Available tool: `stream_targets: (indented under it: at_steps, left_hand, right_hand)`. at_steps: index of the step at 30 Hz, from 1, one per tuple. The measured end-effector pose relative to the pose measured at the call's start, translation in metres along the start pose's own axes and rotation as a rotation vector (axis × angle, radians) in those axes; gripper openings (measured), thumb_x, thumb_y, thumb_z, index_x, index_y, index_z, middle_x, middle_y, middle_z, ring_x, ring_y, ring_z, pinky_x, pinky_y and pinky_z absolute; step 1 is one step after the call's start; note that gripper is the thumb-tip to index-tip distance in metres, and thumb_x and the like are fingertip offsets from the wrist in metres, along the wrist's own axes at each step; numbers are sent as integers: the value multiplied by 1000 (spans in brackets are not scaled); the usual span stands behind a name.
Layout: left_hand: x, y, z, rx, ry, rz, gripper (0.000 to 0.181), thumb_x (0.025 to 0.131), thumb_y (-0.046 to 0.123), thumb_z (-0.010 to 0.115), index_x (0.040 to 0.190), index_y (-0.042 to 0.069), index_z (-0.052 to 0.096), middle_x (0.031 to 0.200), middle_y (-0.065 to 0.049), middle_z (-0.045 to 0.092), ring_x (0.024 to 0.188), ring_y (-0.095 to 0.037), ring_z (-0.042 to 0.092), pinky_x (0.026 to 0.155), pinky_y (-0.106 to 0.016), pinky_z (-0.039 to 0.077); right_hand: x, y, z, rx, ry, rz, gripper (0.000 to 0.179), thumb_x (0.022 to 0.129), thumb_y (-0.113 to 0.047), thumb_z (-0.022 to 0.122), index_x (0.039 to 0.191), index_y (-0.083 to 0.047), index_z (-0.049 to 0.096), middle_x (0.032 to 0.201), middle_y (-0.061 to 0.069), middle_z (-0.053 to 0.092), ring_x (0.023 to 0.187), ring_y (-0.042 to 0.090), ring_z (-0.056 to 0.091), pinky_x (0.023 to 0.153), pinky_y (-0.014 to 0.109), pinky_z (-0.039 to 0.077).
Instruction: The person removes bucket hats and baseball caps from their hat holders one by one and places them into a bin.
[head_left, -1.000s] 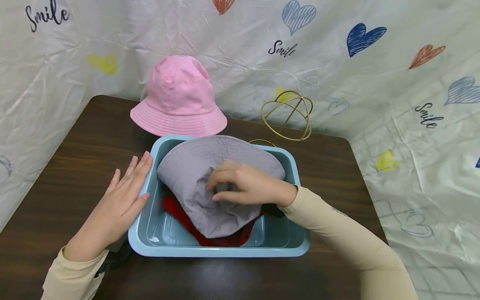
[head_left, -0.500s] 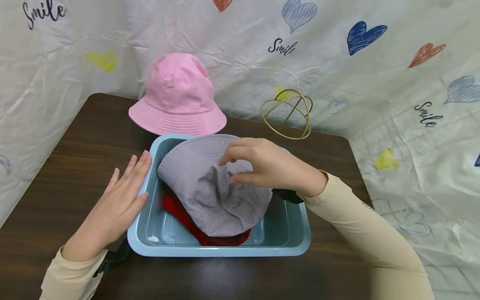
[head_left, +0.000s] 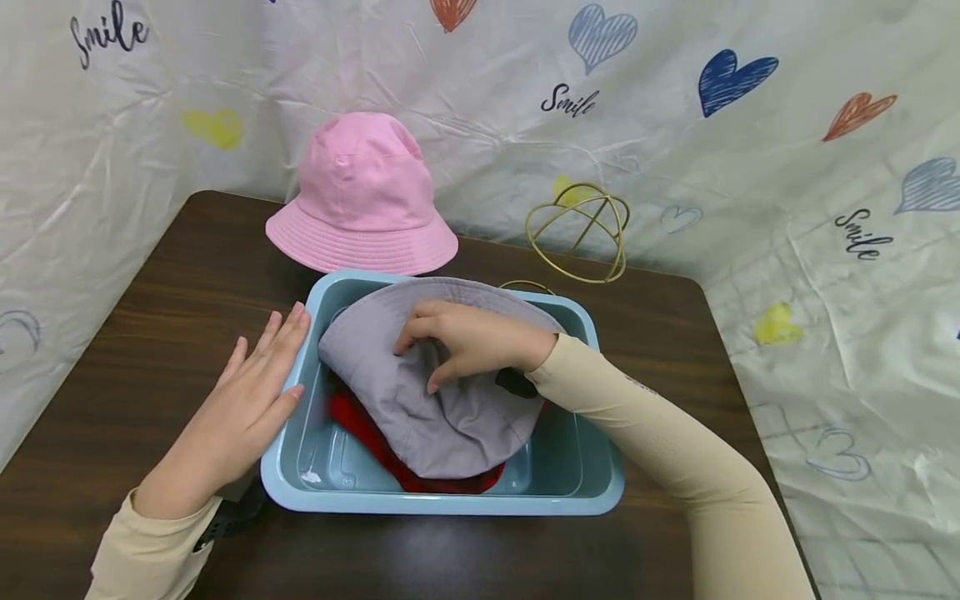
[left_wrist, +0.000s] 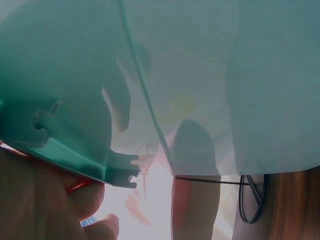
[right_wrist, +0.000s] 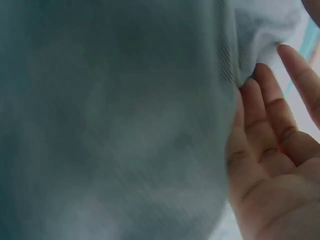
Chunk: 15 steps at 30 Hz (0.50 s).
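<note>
A grey bucket hat (head_left: 375,367) lies crumpled in a light blue plastic basin (head_left: 442,504). Beneath it, red fabric (head_left: 408,479) shows along the lower edge. My right hand (head_left: 476,337) is over the grey hat, its fingertips on the cloth and the thumb apart from them. In the right wrist view, the slightly bent fingers (right_wrist: 270,115) touch a fold of the hat without visibly pinching it. With straight fingers, my left hand (head_left: 240,408) rests against the outer left side of the basin. The basin's wall (left_wrist: 190,90) fills most of the left wrist view.
Behind the basin, a pink bucket hat (head_left: 366,196) stands on the dark wooden table (head_left: 202,275). A gold wire stand (head_left: 577,233) is at the back right. A white sheet (head_left: 510,50) printed with hearts hangs behind the table.
My right hand lifts up and right off the grey hat's middle, then comes back left onto it. The hat's folds shift slightly. My left hand stays at the basin's side.
</note>
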<state>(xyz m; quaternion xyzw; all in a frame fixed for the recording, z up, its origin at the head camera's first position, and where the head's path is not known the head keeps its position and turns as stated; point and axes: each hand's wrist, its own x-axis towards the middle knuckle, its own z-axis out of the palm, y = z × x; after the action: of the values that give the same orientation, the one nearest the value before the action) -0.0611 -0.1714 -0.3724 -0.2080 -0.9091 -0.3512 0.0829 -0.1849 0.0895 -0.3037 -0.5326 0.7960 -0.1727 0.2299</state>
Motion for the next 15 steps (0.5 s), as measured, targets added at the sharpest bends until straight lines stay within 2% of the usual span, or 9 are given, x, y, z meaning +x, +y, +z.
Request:
stream_targets:
  at_steps: [3, 7, 15]
  left_hand:
    - [0, 0, 0, 2, -4, -2, 69, 94, 18, 47, 153, 12, 11, 157, -8, 11, 143, -33, 5, 108, -61, -2]
    - [0, 0, 0, -2, -4, -6, 69, 94, 18, 47, 153, 13, 11, 157, -8, 10, 143, -35, 5, 108, -62, -2]
    - [-1, 1, 0, -24, 6, -5, 70, 93, 17, 48, 153, 14, 12, 157, -8, 11, 142, -36, 7, 108, -62, -2]
  right_hand:
    - [4, 7, 14, 75, -67, 31, 50, 72, -12, 82, 116, -7, 60, 114, 3, 55, 103, 14, 51, 91, 21, 40]
    - [8, 13, 29, 121, -140, 75, 53, 73, -11, 81, 120, -7, 56, 116, 3, 54, 105, 13, 50, 93, 19, 38]
    - [15, 19, 50, 145, -208, 114, 49, 73, -15, 82, 111, -8, 52, 104, 2, 52, 98, 13, 48, 87, 19, 39]
